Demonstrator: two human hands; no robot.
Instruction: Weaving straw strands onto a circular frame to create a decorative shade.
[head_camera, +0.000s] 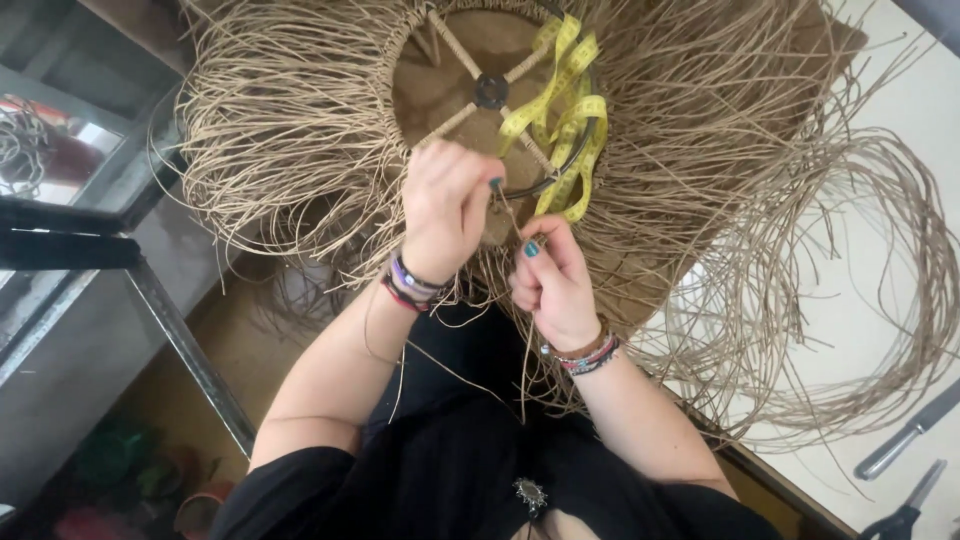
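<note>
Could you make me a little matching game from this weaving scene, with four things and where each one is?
Things:
1. yellow tape measure
2. loose fibre coil
3. scissors
4. bracelets

Places:
A. on the left wrist
B. bottom right corner of the white table
C. draped over the round frame
D. on the white table, right of the hands

Pairs: 1-C, 2-D, 3-B, 4-A

A tape measure (565, 110) lies on the woven frame (300, 110), tools (905, 470) far right.

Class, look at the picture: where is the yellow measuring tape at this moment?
In the head view, the yellow measuring tape hangs looped over the round frame of the woven fibre piece, upper middle, just above the right hand.
</note>
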